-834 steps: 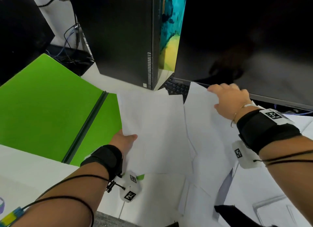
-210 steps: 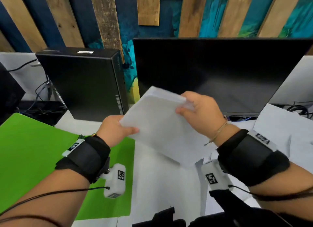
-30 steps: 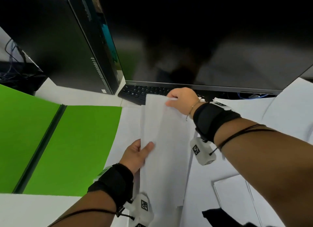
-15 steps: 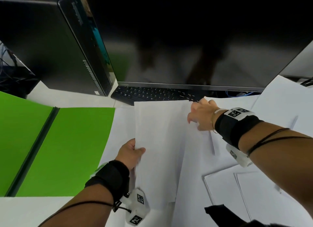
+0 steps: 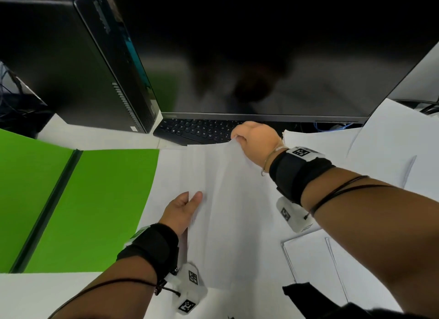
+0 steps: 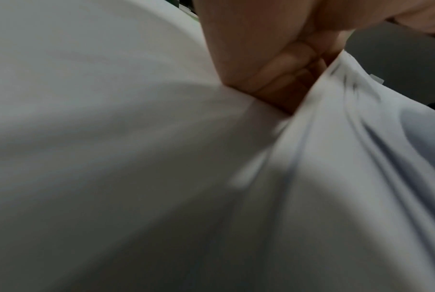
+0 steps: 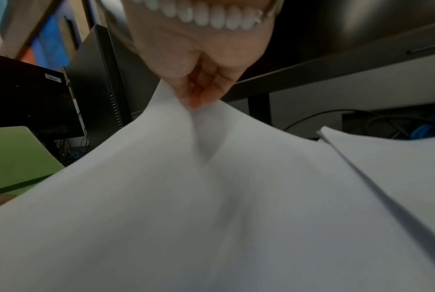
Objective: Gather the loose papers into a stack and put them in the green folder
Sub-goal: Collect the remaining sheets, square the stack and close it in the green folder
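A bundle of white papers (image 5: pixel 225 214) lies lengthwise on the desk between my hands. My left hand (image 5: pixel 183 209) grips its left edge, thumb on top; in the left wrist view the fingers (image 6: pixel 281 79) curl under the sheets (image 6: pixel 361 177). My right hand (image 5: pixel 251 138) pinches the far right corner and lifts it, so the paper (image 7: pixel 211 197) bows up under the fingertips (image 7: pixel 196 100). The green folder (image 5: pixel 90 199) lies open flat to the left, its dark spine (image 5: pixel 47 211) running diagonally, and its right flap borders the papers.
More loose white sheets (image 5: pixel 380 157) lie on the right, with others (image 5: pixel 316 254) near the front right. A black keyboard (image 5: pixel 197 131) sits under a large dark monitor (image 5: pixel 273 57). A black computer tower (image 5: pixel 71 69) stands at the back left. Cables (image 7: pixel 396 128) trail behind.
My right hand moved left from the sheets on the right back to the bundle's far corner and took hold of it, lifting it. My left hand kept its grip on the left edge.
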### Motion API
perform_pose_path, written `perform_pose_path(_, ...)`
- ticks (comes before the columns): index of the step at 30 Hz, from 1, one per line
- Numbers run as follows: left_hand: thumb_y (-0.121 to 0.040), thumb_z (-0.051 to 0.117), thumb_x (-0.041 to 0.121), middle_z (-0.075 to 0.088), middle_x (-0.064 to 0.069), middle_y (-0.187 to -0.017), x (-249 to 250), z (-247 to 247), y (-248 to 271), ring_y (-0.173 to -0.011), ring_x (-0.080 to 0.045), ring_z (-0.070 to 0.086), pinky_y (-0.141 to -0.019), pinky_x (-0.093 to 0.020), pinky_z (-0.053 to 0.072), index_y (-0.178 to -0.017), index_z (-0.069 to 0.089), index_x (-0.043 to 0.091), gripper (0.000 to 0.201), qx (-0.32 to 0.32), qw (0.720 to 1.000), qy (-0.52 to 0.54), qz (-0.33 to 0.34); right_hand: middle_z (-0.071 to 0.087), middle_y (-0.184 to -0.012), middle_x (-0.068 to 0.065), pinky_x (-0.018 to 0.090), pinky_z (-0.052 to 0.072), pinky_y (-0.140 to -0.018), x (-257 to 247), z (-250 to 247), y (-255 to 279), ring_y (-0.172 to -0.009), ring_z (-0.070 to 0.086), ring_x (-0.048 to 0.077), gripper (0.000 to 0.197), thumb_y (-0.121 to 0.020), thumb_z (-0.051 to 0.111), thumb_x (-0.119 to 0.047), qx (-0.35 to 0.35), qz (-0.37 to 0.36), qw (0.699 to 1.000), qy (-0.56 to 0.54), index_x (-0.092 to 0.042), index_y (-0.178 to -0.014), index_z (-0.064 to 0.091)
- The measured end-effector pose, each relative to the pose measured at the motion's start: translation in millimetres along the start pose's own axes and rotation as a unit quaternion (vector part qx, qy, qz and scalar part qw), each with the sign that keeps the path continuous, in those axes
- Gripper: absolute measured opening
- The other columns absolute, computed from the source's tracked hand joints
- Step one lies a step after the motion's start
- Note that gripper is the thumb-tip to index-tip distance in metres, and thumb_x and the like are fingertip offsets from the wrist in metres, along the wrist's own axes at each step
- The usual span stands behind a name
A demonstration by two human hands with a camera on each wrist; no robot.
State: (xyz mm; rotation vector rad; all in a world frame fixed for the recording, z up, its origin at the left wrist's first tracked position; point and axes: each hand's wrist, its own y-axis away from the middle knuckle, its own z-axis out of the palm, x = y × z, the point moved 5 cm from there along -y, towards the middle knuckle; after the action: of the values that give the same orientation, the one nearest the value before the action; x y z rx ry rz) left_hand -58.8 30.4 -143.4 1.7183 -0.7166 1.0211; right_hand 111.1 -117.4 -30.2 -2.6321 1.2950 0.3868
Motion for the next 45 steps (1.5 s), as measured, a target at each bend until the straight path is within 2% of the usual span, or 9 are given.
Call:
perform_pose_path(3, -0.077, 0.074, 0.012, 0.071, -0.005, -0.083, -2.7, 3.8, -0.4, -0.074, -0.019, 0.065, -0.072, -0.027, 0.055, -0.089, 0.065, 0.008, 0.015, -0.018, 0.998, 0.053, -0.018, 0.058, -0.123, 0.009, 0.028, 0.042, -0.096, -4.0, 11.6, 0.5, -0.111, 0.056, 0.025, 0.031, -0.095, 0.044, -0.009, 0.035, 0.06, 0.986, -0.152, -0.013, -0.123, 0.057)
perform_pose_path(8, -0.071, 0.071, -0.012, 0.071, 0.007, -0.072, -7.1, 3.5, -6.5, -0.059, -0.005, 0.068, -0.057, -0.018, 0.056, -0.088, 0.065, 0.01, 0.028, -0.008, 0.998, 0.053, -0.022, 0.031, -0.151, 0.005, 0.026, 0.033, -0.108, -13.4, 29.3, 6.2, -0.138, 0.033, 0.02, 0.066, -0.088, 0.05, 0.004, -0.042, 0.089, 0.919, -0.381, -0.017, -0.146, 0.027)
perform_pose_path(12, -0.073, 0.069, -0.012, 0.069, 0.001, -0.079, -8.8, 3.7, -7.9, -0.058, -0.004, 0.067, -0.059, -0.016, 0.055, -0.087, 0.064, 0.012, 0.028, 0.001, 0.999, 0.043, -0.012, 0.032, -0.148, 0.01, 0.035, 0.029, -0.112, 41.3, 12.6, 5.0, -0.135, 0.032, 0.028, 0.067, -0.083, 0.058, -0.006, -0.028, 0.117, 0.982, -0.144, -0.02, -0.144, 0.033)
perform_pose_path(17, -0.072, 0.071, -0.011, 0.07, 0.002, -0.08, -12.0, 3.1, -9.7, -0.068, -0.012, 0.067, -0.063, -0.018, 0.056, -0.087, 0.065, 0.014, 0.03, 0.003, 0.999, 0.045, -0.009, 0.037, -0.145, 0.012, 0.045, 0.035, -0.109, 134.5, 1.3, 19.9, -0.131, 0.035, 0.037, 0.063, -0.082, 0.047, -0.007, -0.167, 0.232, 0.95, 0.126, -0.02, -0.143, 0.033)
perform_pose_path(22, -0.073, 0.07, -0.01, 0.071, -0.004, -0.088, -13.3, 2.3, -10.0, -0.073, -0.015, 0.068, -0.07, -0.023, 0.057, -0.091, 0.065, 0.014, 0.03, -0.001, 0.999, 0.044, -0.004, 0.032, -0.151, 0.01, 0.037, 0.026, -0.114, 156.8, -4.0, 15.6, -0.137, 0.032, 0.033, 0.081, -0.082, 0.061, -0.009, -0.197, 0.228, 0.945, 0.125, -0.02, -0.15, 0.017)
perform_pose_path(26, -0.075, 0.067, -0.013, 0.07, 0.001, -0.082, -14.3, 3.3, -9.4, -0.063, -0.005, 0.068, -0.063, -0.017, 0.056, -0.091, 0.064, 0.012, 0.03, -0.003, 0.998, 0.056, -0.004, 0.045, -0.141, 0.011, 0.041, 0.038, -0.107, 158.7, -2.9, 10.3, -0.126, 0.045, 0.033, 0.073, -0.077, 0.072, -0.023, -0.216, 0.208, 0.942, 0.151, -0.018, -0.141, 0.037)
perform_pose_path(30, -0.075, 0.067, -0.012, 0.072, 0.002, -0.081, -16.7, 3.0, -9.3, -0.065, -0.009, 0.069, -0.065, -0.021, 0.058, -0.092, 0.065, 0.013, 0.029, 0.002, 0.998, 0.06, -0.013, 0.058, -0.125, 0.008, 0.043, 0.046, -0.099, 149.1, -10.6, 12.6, -0.115, 0.054, 0.03, 0.037, -0.091, 0.051, -0.025, -0.208, 0.141, 0.946, 0.205, -0.015, -0.126, 0.055)
perform_pose_path(37, -0.075, 0.068, -0.01, 0.071, -0.007, -0.089, -16.5, 2.8, -12.2, -0.072, -0.018, 0.067, -0.068, -0.024, 0.058, -0.091, 0.064, 0.012, 0.027, 0.003, 0.999, 0.043, -0.016, 0.059, -0.127, 0.002, 0.034, 0.043, -0.101, 121.0, -34.0, 31.6, -0.115, 0.055, 0.023, 0.034, -0.099, 0.04, -0.027, -0.101, 0.034, 0.977, 0.182, -0.022, -0.127, 0.058)
perform_pose_path(45, -0.076, 0.068, -0.01, 0.071, -0.002, -0.081, -16.7, 0.8, -12.7, -0.074, -0.021, 0.066, -0.079, -0.034, 0.055, -0.091, 0.063, 0.01, 0.025, -0.009, 0.999, 0.031, -0.025, 0.05, -0.134, 0.011, 0.035, 0.041, -0.102, 134.5, -24.1, 55.5, -0.119, 0.052, 0.03, 0.039, -0.093, 0.053, -0.015, -0.079, 0.151, 0.983, 0.072, -0.012, -0.131, 0.048)
